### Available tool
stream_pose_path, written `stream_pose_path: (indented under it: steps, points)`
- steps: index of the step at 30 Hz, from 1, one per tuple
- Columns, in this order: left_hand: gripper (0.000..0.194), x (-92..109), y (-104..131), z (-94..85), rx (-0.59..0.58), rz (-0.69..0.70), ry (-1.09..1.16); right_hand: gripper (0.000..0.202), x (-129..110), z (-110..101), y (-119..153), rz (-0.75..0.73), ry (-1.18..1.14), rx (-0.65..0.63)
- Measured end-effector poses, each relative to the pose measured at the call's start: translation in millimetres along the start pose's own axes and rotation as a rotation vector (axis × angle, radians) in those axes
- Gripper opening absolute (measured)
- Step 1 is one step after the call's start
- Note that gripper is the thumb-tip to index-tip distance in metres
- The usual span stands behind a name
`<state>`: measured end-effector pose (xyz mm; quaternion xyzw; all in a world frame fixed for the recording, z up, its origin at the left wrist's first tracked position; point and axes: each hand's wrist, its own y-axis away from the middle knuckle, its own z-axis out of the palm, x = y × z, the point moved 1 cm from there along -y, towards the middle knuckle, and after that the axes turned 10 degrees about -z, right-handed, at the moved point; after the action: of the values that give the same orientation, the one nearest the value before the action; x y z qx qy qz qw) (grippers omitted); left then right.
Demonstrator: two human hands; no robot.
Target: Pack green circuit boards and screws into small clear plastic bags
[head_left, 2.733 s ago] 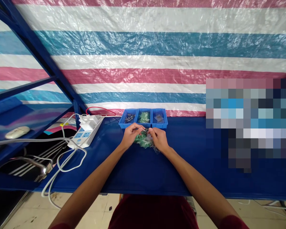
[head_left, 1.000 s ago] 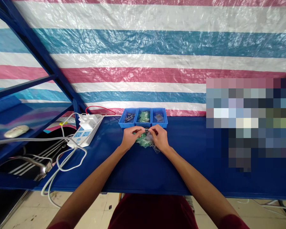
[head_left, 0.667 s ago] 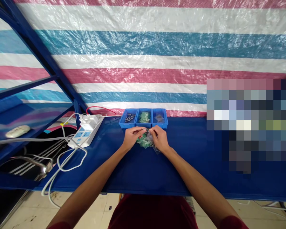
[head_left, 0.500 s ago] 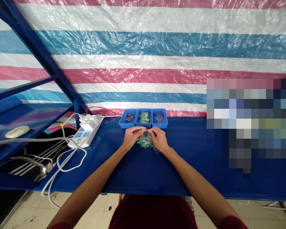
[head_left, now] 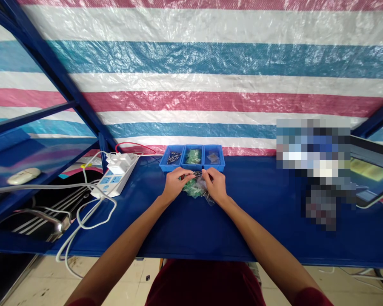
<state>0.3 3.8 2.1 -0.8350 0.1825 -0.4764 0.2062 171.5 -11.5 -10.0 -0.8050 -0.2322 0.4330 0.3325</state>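
Note:
My left hand [head_left: 175, 184] and my right hand [head_left: 215, 185] meet just in front of the blue bins, both with fingers pinched. Between the fingertips are small dark rod-like pieces [head_left: 197, 173], partly covered; my left fingers grip one end. The right thumb and index finger close at the other end, where I cannot make out what they hold. Under the hands lies a heap of green pieces [head_left: 194, 189] mixed with clear plastic. A small clear bag [head_left: 210, 199] with dark bits pokes out below my right hand.
Three joined blue bins hold dark rods [head_left: 173, 158], green pieces [head_left: 193, 157] and clear flat bags [head_left: 213, 158]. Left on the blue table [head_left: 166, 229] are a white power strip [head_left: 116, 180] and looping cables [head_left: 79, 221]. A screen device [head_left: 372, 174] and a blurred-out area are right.
My fingertips have shifted slightly, and more of the dark rod-like pieces shows between them. The hands stay over the heap. At right, the blurred area is smaller and a screen device shows.

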Motion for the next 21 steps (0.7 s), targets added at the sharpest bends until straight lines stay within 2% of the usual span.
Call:
stream_pose_path:
  steps: [8, 15, 21]
  points:
    - [0.026, 2.9, -4.9, -2.4, -0.092, 0.037, -0.060, 0.038, 0.9, 0.7, 0.7, 0.011, -0.006, -0.003]
    - [0.021, 1.1, -1.4, 0.6, -0.088, -0.093, 0.039, 0.029, 0.0, 0.8, -0.6, 0.004, -0.079, -0.023]
    - [0.022, 2.2, -0.8, -0.2, -0.059, -0.138, 0.058, 0.026, 3.1, 6.6, 1.5, -0.020, -0.111, -0.133]
